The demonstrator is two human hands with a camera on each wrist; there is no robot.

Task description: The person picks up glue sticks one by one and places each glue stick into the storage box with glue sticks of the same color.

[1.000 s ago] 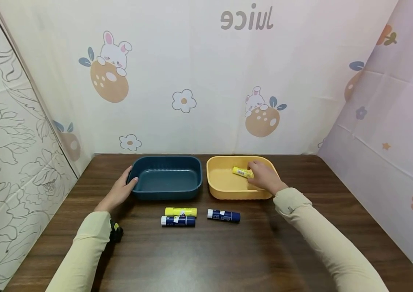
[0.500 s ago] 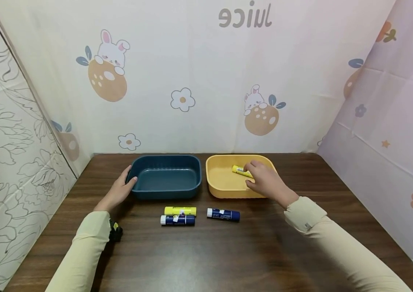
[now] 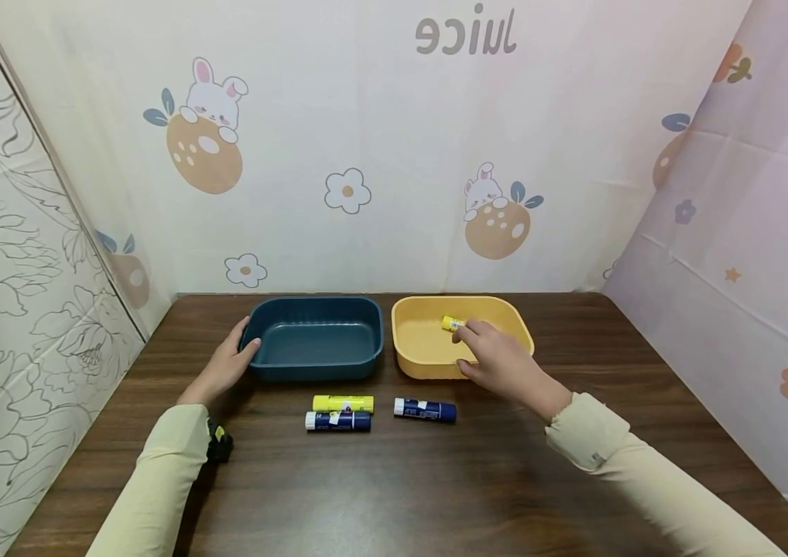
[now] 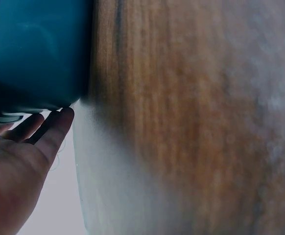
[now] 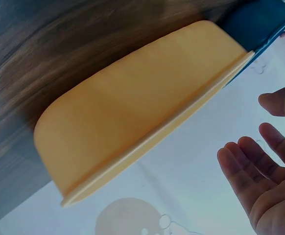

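Note:
My left hand holds the left end of a dark blue plastic basket, thumb at the rim. In the left wrist view its fingertips touch the basket's outer wall. My right hand is above the front right part of a yellow plastic basket, its fingers loosely bent and parted. Nothing is between those fingers in the right wrist view. A yellow glue stick lies inside the yellow basket, partly covered by that hand.
On the brown wooden table, before the baskets, a yellow glue stick lies behind a navy, white-ended glue stick. Another navy glue stick lies to their right. A patterned curtain hangs behind the table.
My right hand has drawn away from the yellow glue stick, back toward the yellow basket's front edge. The glue stick stays in the basket. My left hand keeps its place.

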